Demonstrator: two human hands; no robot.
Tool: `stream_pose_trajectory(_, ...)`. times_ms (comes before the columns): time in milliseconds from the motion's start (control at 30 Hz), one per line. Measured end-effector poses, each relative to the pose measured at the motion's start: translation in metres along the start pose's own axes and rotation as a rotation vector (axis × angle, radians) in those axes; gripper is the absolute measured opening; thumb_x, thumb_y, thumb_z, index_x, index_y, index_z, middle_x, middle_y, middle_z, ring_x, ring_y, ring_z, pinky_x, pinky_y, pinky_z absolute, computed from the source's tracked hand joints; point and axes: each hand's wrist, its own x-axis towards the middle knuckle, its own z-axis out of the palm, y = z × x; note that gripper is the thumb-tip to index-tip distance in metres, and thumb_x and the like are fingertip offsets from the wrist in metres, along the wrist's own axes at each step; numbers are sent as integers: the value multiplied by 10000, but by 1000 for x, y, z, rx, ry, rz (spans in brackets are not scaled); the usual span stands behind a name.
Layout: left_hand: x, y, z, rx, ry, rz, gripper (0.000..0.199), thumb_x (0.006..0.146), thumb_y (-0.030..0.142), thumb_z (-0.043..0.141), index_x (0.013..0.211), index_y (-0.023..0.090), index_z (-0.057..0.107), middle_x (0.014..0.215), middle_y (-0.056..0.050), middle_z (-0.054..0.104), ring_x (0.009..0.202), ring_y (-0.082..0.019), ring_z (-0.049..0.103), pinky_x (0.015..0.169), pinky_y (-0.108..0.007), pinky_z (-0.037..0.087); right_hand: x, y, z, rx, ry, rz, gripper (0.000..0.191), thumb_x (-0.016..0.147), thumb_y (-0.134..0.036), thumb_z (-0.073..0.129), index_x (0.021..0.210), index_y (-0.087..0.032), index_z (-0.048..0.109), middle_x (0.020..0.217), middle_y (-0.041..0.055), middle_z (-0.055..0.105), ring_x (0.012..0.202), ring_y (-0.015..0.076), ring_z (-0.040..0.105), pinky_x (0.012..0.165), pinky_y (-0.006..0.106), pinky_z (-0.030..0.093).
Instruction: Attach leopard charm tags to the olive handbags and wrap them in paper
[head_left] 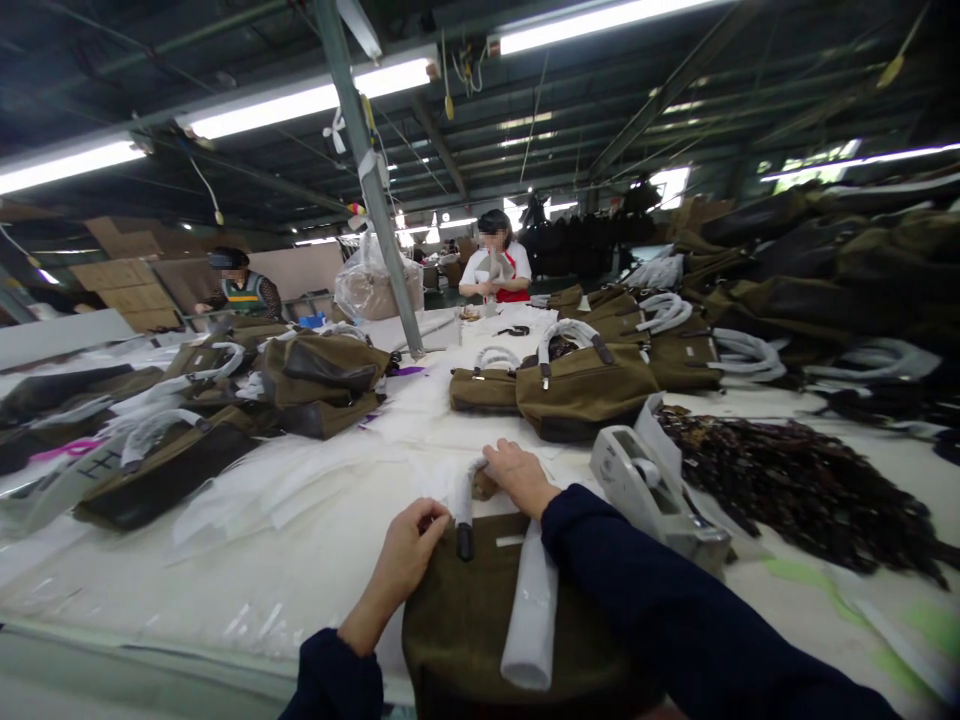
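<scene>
An olive bag (480, 620) lies at the table's front edge, its handle (463, 500) wrapped in white with a dark end tab. A roll of white foam sheet (531, 620) rests on the bag. My left hand (409, 550) is at the bag's upper left edge, fingers curled with thumb and index together; what they hold, if anything, is too small to tell. Near the top of the wrapped handle is my right hand (517, 475), its fingers bent over the handle and pressed against it. A grey-white tape dispenser (645, 485) stands right of my right forearm.
Olive bags with wrapped handles lie ahead (589, 385), at left (172, 465) and piled at right. A heap of dark straps (802, 490) is at right. White sheets (262, 490) lie left. A metal post (375, 200) rises beyond; two people work behind.
</scene>
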Motion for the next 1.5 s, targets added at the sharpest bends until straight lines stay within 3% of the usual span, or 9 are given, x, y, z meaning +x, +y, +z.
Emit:
stream_pose_trajectory(167, 1, 0, -1, -7, 2, -3, 203, 852, 349, 540, 799, 187, 650, 778, -27, 656, 767, -203, 585, 743, -306, 429, -6, 5, -22, 51, 19, -85, 163, 902, -120, 516, 990, -161, 647, 1158, 153, 592, 1137, 287, 495, 835, 332, 403)
stream_pose_trajectory(400, 6, -3, -4, -11, 15, -17, 216, 830, 363, 559, 775, 182, 663, 726, -17, 649, 725, -198, 577, 709, -302, 429, -59, -20, -52, 295, -70, -185, 35, 812, -211, 641, 844, -216, 629, 749, 3, 649, 675, 150, 542, 579, 276, 281)
stream_pose_trajectory(600, 11, 4, -8, -13, -8, -14, 215, 813, 347, 558, 764, 174, 678, 713, -20, 663, 709, -190, 580, 690, -292, 438, -87, -50, -46, 638, -294, -356, 270, 826, -489, 683, 847, -221, 660, 809, -1, 689, 712, 147, 601, 595, 238, 385)
stream_pose_trajectory(667, 11, 6, -7, -10, -32, -5, 202, 807, 333, 563, 770, 173, 680, 714, -18, 666, 707, -187, 582, 687, -289, 438, -82, -49, -38, 915, -381, -274, 351, 903, -541, 558, 889, -202, 649, 830, 33, 682, 733, 175, 632, 588, 249, 446)
stream_pose_trajectory(800, 9, 6, -4, 0, -65, 11, 177, 803, 310, 565, 786, 177, 680, 719, -12, 671, 702, -181, 589, 676, -285, 437, -63, -46, -17, 1287, -350, 33, 251, 945, -315, 473, 1170, -224, 537, 809, 19, 634, 616, 179, 653, 451, 252, 489)
stream_pose_trajectory(867, 8, 5, -3, 4, -70, 14, 176, 806, 310, 564, 785, 176, 675, 724, -15, 676, 705, -183, 595, 678, -286, 439, -55, -49, -8, 1304, -334, 55, 270, 909, -205, 491, 1174, -225, 539, 783, 4, 619, 579, 168, 649, 431, 245, 492)
stream_pose_trajectory(1067, 1, 6, -7, 8, -96, 18, 208, 838, 337, 558, 797, 178, 684, 753, -27, 700, 732, -194, 617, 683, -287, 444, -46, -58, 11, 1354, -336, 108, 61, 855, -151, 558, 806, -179, 581, 705, 0, 617, 586, 151, 654, 464, 225, 498)
stream_pose_trajectory(1300, -8, 6, -10, 21, -56, 10, 198, 849, 334, 556, 783, 183, 666, 766, -33, 689, 757, -202, 616, 725, -305, 458, -50, -56, 15, 1385, -309, 106, 57, 846, -196, 596, 792, -183, 607, 663, -9, 620, 584, 157, 652, 484, 236, 488)
stream_pose_trajectory(1500, -18, 7, -7, 45, -1, -1, 128, 828, 310, 591, 905, 209, 607, 812, -3, 646, 710, -171, 579, 687, -290, 453, -50, -53, 8, 1317, -181, 130, 70, 799, -189, 670, 739, -180, 634, 594, -37, 557, 490, 99, 514, 470, 214, 401)
